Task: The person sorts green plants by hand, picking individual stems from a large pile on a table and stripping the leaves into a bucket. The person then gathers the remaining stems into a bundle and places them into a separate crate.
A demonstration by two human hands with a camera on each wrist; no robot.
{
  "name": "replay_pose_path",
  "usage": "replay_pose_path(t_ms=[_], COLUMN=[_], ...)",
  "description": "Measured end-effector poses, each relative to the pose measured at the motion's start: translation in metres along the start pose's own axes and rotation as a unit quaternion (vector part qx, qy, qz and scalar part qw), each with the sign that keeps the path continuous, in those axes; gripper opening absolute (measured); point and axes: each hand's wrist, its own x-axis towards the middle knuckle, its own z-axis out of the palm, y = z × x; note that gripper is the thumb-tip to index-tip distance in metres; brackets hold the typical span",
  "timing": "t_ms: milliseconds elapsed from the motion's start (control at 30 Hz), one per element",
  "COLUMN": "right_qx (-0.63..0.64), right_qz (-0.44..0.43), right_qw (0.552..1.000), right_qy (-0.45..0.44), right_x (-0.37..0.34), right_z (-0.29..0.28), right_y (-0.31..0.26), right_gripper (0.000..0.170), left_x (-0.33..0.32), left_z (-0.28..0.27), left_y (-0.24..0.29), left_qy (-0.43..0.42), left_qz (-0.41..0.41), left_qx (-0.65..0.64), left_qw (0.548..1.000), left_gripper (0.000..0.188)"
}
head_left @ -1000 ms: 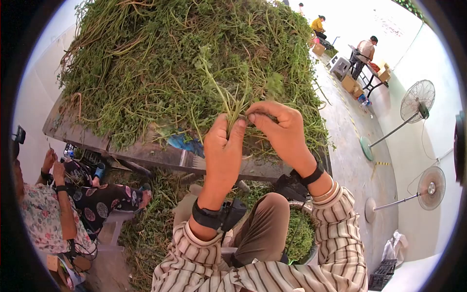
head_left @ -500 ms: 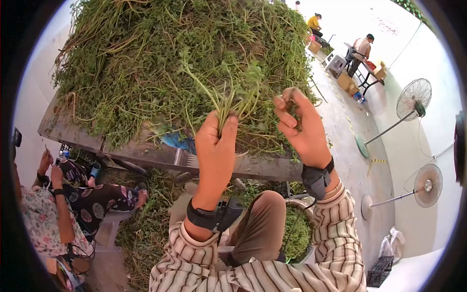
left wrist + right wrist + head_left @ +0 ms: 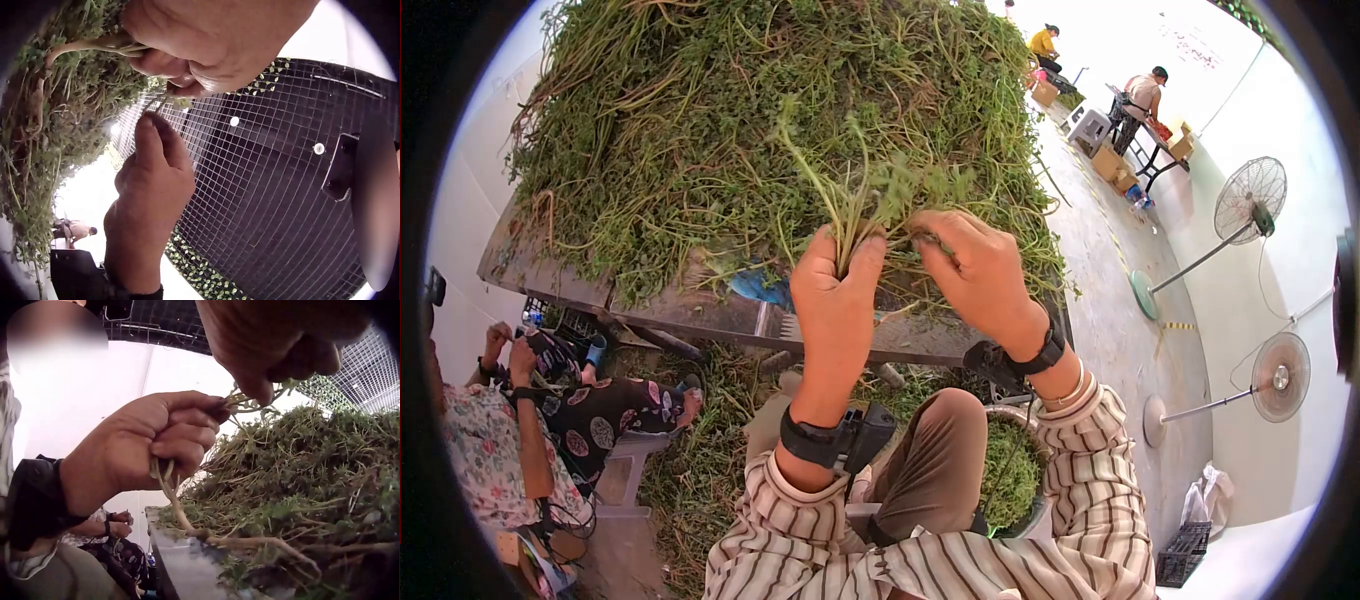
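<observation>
My left hand (image 3: 835, 295) grips a small bunch of leafy green stems (image 3: 845, 205), which fans upward from between thumb and forefinger. Below the fist, the pale stem ends (image 3: 176, 509) stick out in the right wrist view. My right hand (image 3: 990, 275) is just to the right of the bunch, its thumb and forefinger pinching a thin sprig (image 3: 247, 400) at the leafy side. In the left wrist view the two hands' fingertips come close together. Behind them a large heap of the same greens (image 3: 730, 130) covers the table (image 3: 690, 320).
A round container (image 3: 1030, 520) of greens stands beside my knee, and loose greens (image 3: 700, 470) litter the floor. A seated person (image 3: 510, 440) works at the left. Two standing fans (image 3: 1250, 205) line the right wall, and a black crate (image 3: 1185, 553) sits on the floor.
My right hand drew away to the right from the bunch with its fingers curled, then came back beside it and pinches a sprig. The left hand keeps its grip, shifted slightly left.
</observation>
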Motion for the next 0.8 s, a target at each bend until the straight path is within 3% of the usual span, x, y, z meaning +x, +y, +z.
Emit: replay_pose_path(t_ms=[267,367,433,500,600,700,800], right_qx=[-0.039,0.028,0.092,0.087,0.088,0.024,-0.001], right_qz=[0.008,0.041,0.115,0.083,-0.047,-0.053,-0.073], right_qw=[0.998,0.999,0.989,0.993,0.994,0.998,0.997], right_qy=[-0.044,-0.020,-0.014,0.007,0.032,-0.022,-0.030], right_x=[-0.003,0.001,0.009,0.015,0.021,0.021,0.024], right_z=[0.001,-0.005,-0.019,-0.019,-0.011,-0.005,-0.006], right_y=[0.004,0.004,-0.012,-0.012,-0.016,-0.016,-0.011], right_gripper=[0.021,0.021,0.021,0.020,0.020,0.024,0.020], left_x=[-0.002,0.000,-0.002,0.000,-0.002,0.000,0.000], left_z=[-0.005,-0.005,-0.006,-0.005,-0.001,0.004,0.000], left_y=[0.001,0.003,0.002,0.001,0.004,-0.009,-0.005], left_qy=[-0.001,-0.005,-0.005,-0.010,-0.030,-0.031,-0.053], left_qz=[-0.036,-0.035,-0.047,-0.025,-0.019,0.057,0.039], left_qx=[-0.031,-0.028,-0.036,-0.012,0.012,0.012,0.035], left_qw=[0.999,0.999,0.998,1.000,0.999,0.998,0.997], left_gripper=[0.012,0.013,0.013,0.014,0.013,0.012,0.014])
